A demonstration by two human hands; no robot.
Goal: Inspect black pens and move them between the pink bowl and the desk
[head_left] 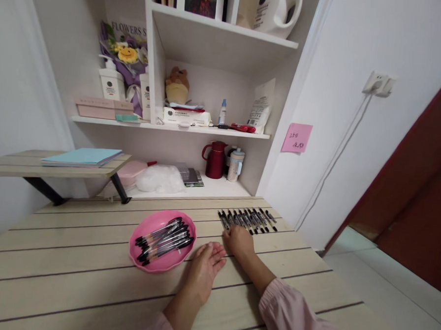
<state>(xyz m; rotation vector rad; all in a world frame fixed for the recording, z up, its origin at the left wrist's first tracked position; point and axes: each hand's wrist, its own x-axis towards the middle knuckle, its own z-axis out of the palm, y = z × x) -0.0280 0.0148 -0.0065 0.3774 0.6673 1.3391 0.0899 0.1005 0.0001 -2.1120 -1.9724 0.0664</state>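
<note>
One hand in the head view, the left hand, is open and holds nothing, its palm turned toward the right hand. The right hand is curled at the left end of a row of black-ended pens; whether it grips one, one cannot tell. These lie side by side on the slatted table, perhaps so that each stays separate. The scalloped pink bowl, beside the left hand, holds loose clear-barrelled pens; its raised wall probably prevents rolling.

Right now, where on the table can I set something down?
The pale wooden table is bare left of the scalloped pink bowl and right of the right forearm; it's crowded around the right hand and row of black pens.
</note>
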